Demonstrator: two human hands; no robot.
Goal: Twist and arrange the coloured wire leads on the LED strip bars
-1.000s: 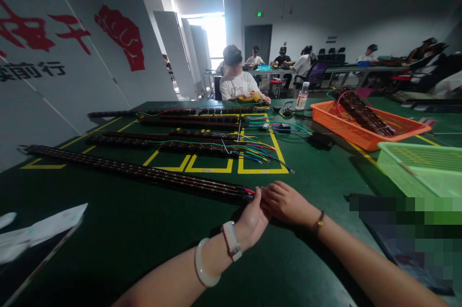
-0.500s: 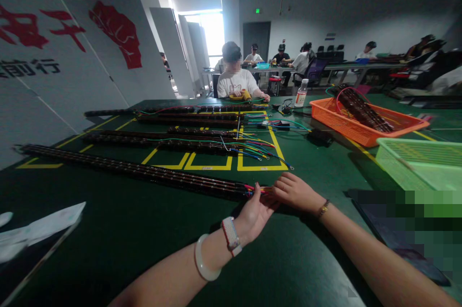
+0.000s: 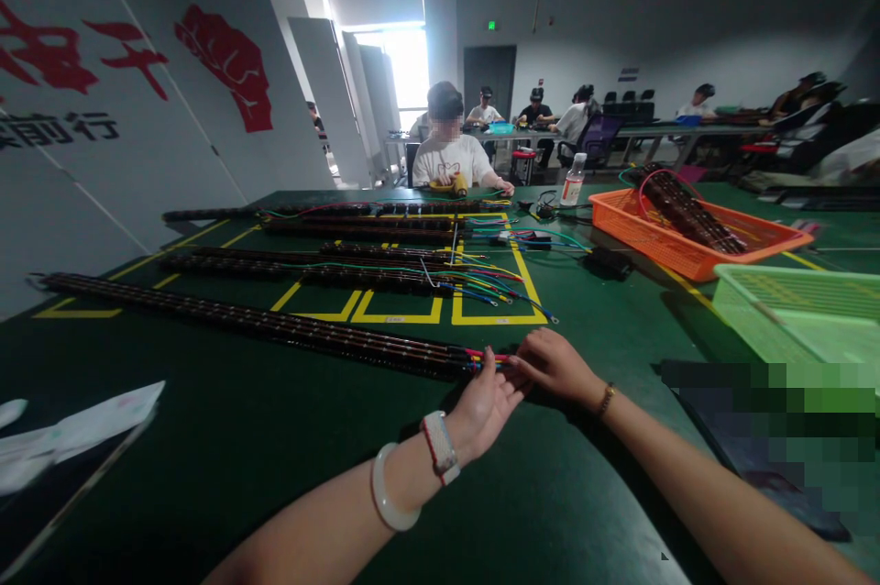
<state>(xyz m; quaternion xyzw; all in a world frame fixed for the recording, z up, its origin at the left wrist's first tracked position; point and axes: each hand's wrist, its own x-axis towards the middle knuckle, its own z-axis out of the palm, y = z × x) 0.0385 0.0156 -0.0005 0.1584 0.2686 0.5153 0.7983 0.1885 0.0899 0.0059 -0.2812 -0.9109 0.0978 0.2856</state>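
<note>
A long dark strip [image 3: 261, 324] with coloured wires [image 3: 489, 357] at its right end lies across the green table [image 3: 289, 457]. My left hand [image 3: 488, 402] rests palm-up at that end, fingers stretched under the wires, touching them. My right hand [image 3: 556, 363] is right beside it, fingers pinched on the coloured wire ends. A white bangle and a watch sit on my left wrist, a bracelet on my right.
Several more dark strips [image 3: 344, 269] with wires lie on yellow floor-style markings further back. An orange basket [image 3: 660, 241] holds strips, a green basket [image 3: 790, 314] stands at right. A bottle [image 3: 572, 182] and a seated person [image 3: 450, 154] are across the table. Papers [image 3: 75, 429] lie at left.
Both hands slid slightly away from me along the strip's end. My right hand moved right, drawing the coloured wires out between the hands.
</note>
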